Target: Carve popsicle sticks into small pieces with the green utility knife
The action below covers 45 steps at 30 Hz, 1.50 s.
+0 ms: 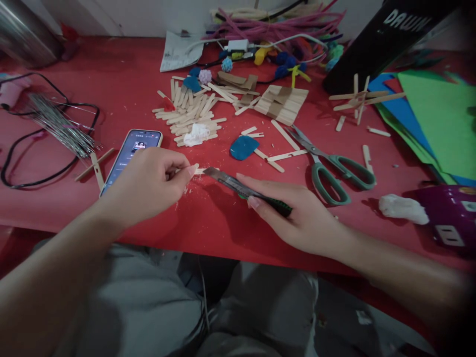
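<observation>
My left hand (150, 181) pinches a short piece of wooden craft stick (199, 170) between thumb and fingers, just above the red table (122, 94). My right hand (297, 218) grips a utility knife (241, 188) with a green and black handle. Its blade tip touches the end of the stick piece. Small wood shavings lie on the table under the two hands.
A phone (130, 154) lies behind my left hand. Green-handled scissors (330, 166), a pile of craft sticks (193, 111), a blue clay blob (243, 147), a glued stick panel (282, 103), wire bundle (59, 126), coloured paper sheets (435, 114) and white clay (403, 208) surround the work spot.
</observation>
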Motion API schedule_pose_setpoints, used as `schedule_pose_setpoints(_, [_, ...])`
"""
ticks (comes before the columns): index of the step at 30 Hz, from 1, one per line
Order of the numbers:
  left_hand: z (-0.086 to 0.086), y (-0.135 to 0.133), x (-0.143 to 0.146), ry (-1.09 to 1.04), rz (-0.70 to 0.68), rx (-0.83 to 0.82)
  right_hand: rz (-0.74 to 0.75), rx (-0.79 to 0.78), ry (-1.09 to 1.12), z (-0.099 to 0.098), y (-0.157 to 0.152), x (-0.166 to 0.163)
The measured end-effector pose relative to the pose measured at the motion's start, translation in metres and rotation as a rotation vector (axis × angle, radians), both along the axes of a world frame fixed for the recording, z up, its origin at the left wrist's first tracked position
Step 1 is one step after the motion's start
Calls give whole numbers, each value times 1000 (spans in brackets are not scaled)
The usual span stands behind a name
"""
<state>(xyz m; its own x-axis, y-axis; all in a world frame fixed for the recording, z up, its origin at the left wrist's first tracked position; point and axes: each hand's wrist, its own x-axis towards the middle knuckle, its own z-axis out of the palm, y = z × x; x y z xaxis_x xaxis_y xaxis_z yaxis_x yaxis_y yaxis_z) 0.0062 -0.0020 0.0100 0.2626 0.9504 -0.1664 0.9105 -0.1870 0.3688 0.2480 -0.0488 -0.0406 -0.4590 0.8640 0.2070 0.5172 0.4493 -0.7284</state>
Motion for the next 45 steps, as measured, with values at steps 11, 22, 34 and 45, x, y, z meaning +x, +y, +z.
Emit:
schedule_pose_setpoints(11, [-1,1,0,27,-6,11,3,16,1,-1,1,-1])
schedule_pose_setpoints(22, [-2,0,-1,-3,-1,2,12,9,1,1,0,-2])
schedule_pose_setpoints(34, [-1,1,0,17,3,-4,-5,21,-2,-1,1,0])
schedule_pose_setpoints(45, [-2,0,0,55,5,18,19,25,16,-4,0,-1])
